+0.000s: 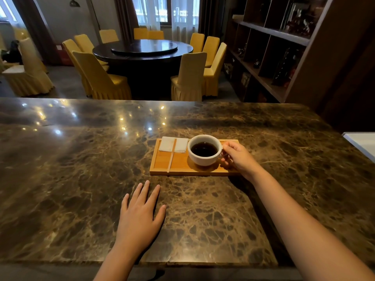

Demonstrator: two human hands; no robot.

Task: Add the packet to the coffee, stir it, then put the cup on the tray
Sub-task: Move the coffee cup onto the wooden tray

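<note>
Currently listing 1 cup [204, 150], white, holding dark coffee, upright, sitting on the right half of the tray [162, 171]. My right hand [237, 157] is pinching its handle, fingers curled round it. My left hand [140, 216] is lying flat on the counter [60, 169], fingers spread, holding nothing, just short of the tray's near edge. Also on the tray: 1 white napkin [167, 144] at the far left corner, and 1 wooden stirrer [171, 156] lying across it, angled toward me. Whether the packet is emptied, I cannot tell.
</note>
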